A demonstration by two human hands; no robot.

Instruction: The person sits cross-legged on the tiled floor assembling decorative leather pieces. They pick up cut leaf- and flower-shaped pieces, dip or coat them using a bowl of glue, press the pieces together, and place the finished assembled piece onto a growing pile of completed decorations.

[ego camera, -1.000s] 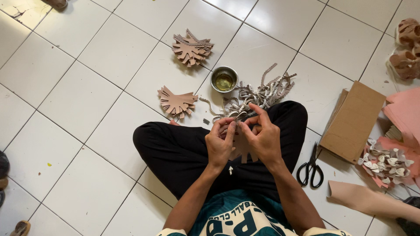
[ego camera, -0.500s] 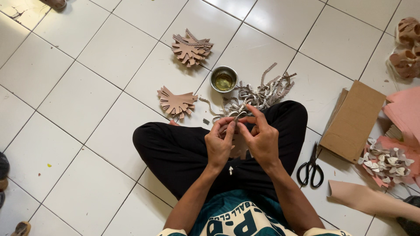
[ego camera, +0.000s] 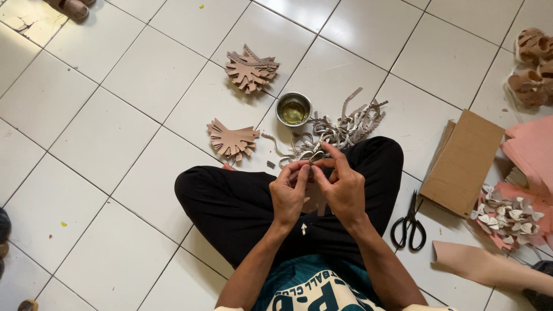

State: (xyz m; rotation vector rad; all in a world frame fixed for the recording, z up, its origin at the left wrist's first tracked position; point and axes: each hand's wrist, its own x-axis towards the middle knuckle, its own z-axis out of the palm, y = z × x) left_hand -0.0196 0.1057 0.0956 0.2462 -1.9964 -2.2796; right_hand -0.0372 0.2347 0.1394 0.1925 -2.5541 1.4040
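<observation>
I sit cross-legged on a white tiled floor in black trousers. My left hand (ego camera: 290, 193) and my right hand (ego camera: 341, 187) meet over my lap, fingertips pinched together on a small tan leather piece (ego camera: 314, 198) that is mostly hidden behind the fingers. Just beyond my hands lies a tangle of pale grey leather strips (ego camera: 340, 131). A small metal bowl of yellowish liquid (ego camera: 294, 109) stands left of the strips.
Two stacks of fringed tan leather cut-outs (ego camera: 250, 69) (ego camera: 232, 140) lie on the tiles ahead. A cardboard box (ego camera: 464, 161), black scissors (ego camera: 410, 224), a heap of small pale heart-shaped pieces (ego camera: 510, 213), pink sheets (ego camera: 533, 147) and sandals (ego camera: 533, 63) sit to the right.
My fingers have shifted slightly on the small piece; the hands stay in the same place over my lap. Nothing else has moved.
</observation>
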